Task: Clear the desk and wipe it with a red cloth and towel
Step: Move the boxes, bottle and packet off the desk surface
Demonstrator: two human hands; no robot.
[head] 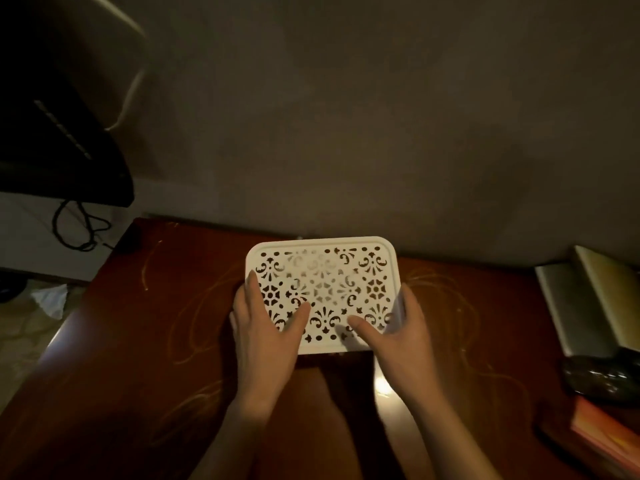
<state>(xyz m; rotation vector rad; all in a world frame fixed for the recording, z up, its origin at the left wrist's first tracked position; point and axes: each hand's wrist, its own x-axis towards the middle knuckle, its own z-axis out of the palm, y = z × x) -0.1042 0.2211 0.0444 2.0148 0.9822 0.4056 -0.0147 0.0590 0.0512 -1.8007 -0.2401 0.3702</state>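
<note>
White plastic rectangular tray with cut-out floral pattern (323, 271), on dark red-brown wooden surface (156, 323), left hand (266, 327) and right hand (398, 334) each in a grip grasping its side edges, thumbs on top.

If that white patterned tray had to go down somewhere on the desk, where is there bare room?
Bare wood lies left of the white tray, out to the desk edge, and right of it up to the books. The right edge is crowded: books, a dark object, an orange book. Both hands hold the tray.
</note>
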